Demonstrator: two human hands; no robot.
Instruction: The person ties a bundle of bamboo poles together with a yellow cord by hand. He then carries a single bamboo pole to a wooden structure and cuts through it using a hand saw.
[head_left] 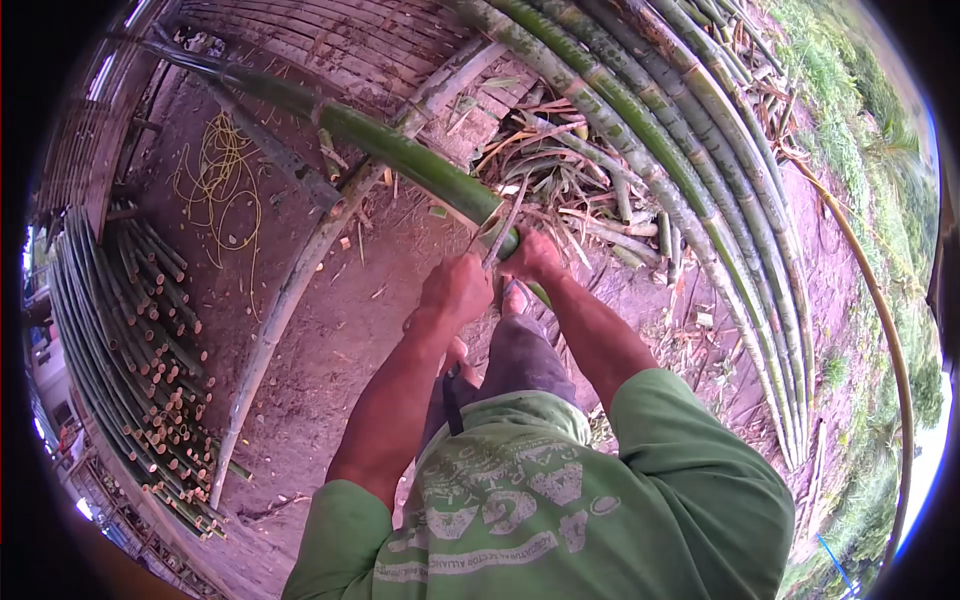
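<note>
A thick green bamboo pole (400,152) reaches from the upper left to just in front of me, resting across a slanted support pole (300,272). At its near end is a short green bamboo section (499,239), partly parted from the pole. My right hand (534,256) is closed around the end of that section. My left hand (457,290) is closed at the lower end of a thin blade-like tool (515,208), seen edge-on and standing at the cut; the fist hides its handle.
Long bamboo poles (655,130) lie side by side at the right. Offcuts and dry scraps (560,170) litter the ground beyond my hands. A stack of thin bamboo (120,350) lies at the left, near a tangled yellow cord (222,185). My sandalled foot (515,298) is below my hands.
</note>
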